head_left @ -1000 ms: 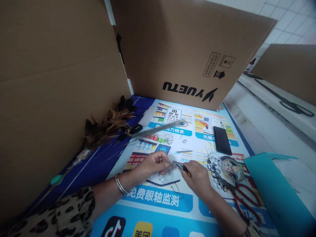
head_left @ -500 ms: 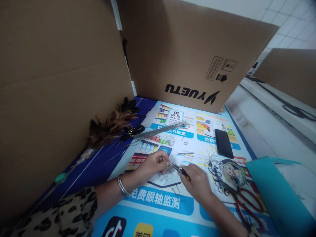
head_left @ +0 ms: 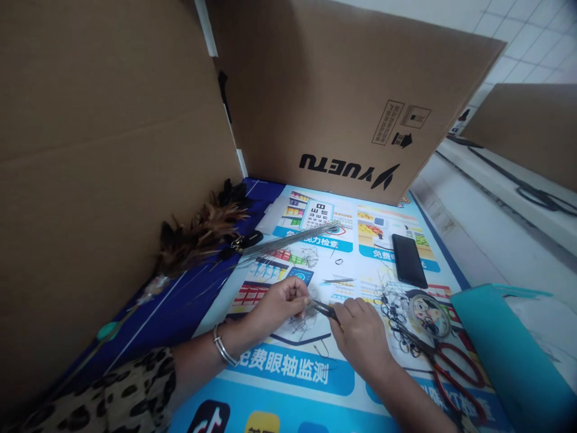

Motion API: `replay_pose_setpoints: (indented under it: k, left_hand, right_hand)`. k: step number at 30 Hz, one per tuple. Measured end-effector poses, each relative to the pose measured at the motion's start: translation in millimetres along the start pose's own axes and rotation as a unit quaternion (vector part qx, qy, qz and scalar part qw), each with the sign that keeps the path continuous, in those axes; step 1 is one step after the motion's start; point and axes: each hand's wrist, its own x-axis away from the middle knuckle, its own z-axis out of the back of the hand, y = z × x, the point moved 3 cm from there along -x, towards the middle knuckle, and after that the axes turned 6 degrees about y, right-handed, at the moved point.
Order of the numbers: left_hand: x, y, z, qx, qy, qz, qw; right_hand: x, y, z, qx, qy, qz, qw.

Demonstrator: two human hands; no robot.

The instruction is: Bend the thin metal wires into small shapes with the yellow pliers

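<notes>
My left hand, with a silver bangle on the wrist, pinches a thin piece of wire whose exact shape is too fine to make out. My right hand is wrapped round a pair of pliers, whose jaws point left and reach close to the left fingertips. The jaws look slightly parted; whether they touch the wire I cannot tell. Beneath both hands lies a loose tangle of thin wire on the printed sheet. A long bundle of straight wires rests beyond the left hand.
At right lie red-handled scissors, a roll of tape, several small dark rings, a black phone and a teal box. Brown feathers lie left. Cardboard panels wall the back and left.
The pliers' jaws look wider apart than before, and my right hand has turned slightly. My left hand keeps its pinch in nearly the same place.
</notes>
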Motion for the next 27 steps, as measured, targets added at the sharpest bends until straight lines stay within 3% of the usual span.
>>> replay_pose_setpoints:
  k: [15,27]
  left_hand:
    - [-0.1,-5.4,0.8,0.001,-0.017,0.008,1.0]
    - [0.4,-4.9,0.1,0.009,-0.013,0.018,1.0]
  right_hand:
    - [-2.4,-0.6,1.7,0.087,0.004,0.075,0.993]
    - [-1.2,-0.7,0.7,0.088,0.014,0.084,0.993]
